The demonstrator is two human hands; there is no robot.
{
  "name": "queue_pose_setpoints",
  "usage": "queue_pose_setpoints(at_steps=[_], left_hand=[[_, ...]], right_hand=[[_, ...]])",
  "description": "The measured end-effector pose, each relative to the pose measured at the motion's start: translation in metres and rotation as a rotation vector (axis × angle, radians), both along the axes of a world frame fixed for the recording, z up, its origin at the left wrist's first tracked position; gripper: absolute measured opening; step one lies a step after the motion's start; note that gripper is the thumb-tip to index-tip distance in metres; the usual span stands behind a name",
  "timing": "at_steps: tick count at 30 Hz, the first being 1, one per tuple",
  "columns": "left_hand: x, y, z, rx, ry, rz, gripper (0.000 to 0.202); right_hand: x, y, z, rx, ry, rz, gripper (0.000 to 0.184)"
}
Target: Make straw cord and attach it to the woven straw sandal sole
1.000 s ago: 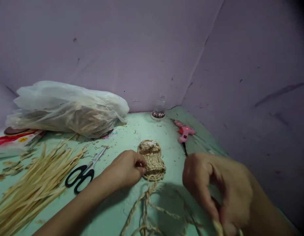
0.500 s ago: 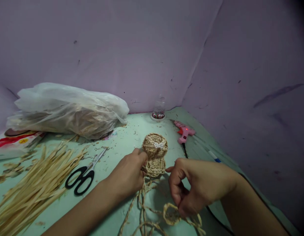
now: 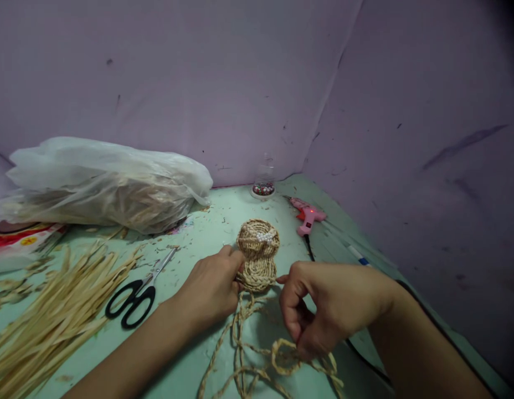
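Scissors [image 3: 147, 286] and glue gun [image 3: 308, 217] suggest a craft workspace.

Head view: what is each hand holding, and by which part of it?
The left hand holds the woven piece by its left edge. The right hand appears to pinch a twisted cord beside its loop.

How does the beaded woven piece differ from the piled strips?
The woven piece is coiled; the strips lie long and loose. White beads adorn the woven piece; none show on the strips. The left hand holds the woven piece; the strips lie untouched. Both look straw-coloured.
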State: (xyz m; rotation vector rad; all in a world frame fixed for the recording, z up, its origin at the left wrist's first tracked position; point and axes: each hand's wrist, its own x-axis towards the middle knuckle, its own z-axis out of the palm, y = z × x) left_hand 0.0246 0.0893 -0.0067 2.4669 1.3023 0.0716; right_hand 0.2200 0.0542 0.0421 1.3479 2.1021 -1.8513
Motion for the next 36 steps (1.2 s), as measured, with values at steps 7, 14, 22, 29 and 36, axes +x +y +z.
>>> queue_pose_setpoints(at_steps=[7,14,22,29,36], left_hand=[[0.0005,0.0006,0.0015,0.0,0.028,0.007,0.015],[0.0004,0.0014,0.0009,0.004,0.021,0.005,0.012],[0.0021,0.0007,0.003,-0.011,0.041,0.018,0.012],[0.0011,-0.0003,0.0009,0.022,0.062,0.007,0.014],[0.0019,0.0004,0.0008,0.022,0.046,0.003,0.01]], right_hand=[[0.0001,0.001,-0.0028,-0.008,0.003,0.005,0.009],[-0.0007,0.0018,-0.0023,-0.036,0.016,-0.012,0.015],[-0.0006,0.0013,-0.0025,-0.032,0.012,-0.009,0.011],[-0.0003,0.0009,-0.0006,-0.03,-0.003,-0.005,0.01],[0.0069,0.007,0.0012,0.133,0.187,-0.33,0.006]])
